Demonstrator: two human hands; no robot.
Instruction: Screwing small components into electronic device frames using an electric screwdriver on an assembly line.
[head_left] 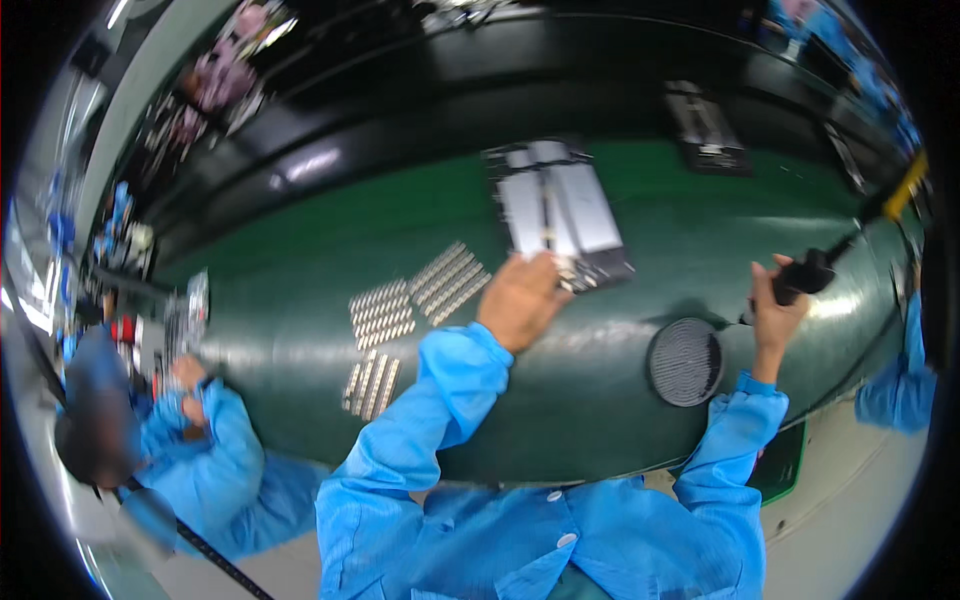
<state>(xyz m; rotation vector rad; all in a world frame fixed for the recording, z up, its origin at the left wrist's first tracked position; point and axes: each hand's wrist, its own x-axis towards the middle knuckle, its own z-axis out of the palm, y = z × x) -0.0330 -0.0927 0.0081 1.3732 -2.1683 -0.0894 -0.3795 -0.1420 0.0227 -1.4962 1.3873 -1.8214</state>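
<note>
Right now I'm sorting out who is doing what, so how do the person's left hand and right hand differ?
The left hand lies knuckles up on the green belt, its fingertips on the near edge of the dark tray; the right hand is raised beside the belt. The left hand holds nothing visible; the right hand is closed around a black tool on a cable. The left reaches farther forward. Both come out of blue sleeves.

Overhead light is glaring off the green belt at right; motion blur and fisheye bending are smearing everything.
</note>
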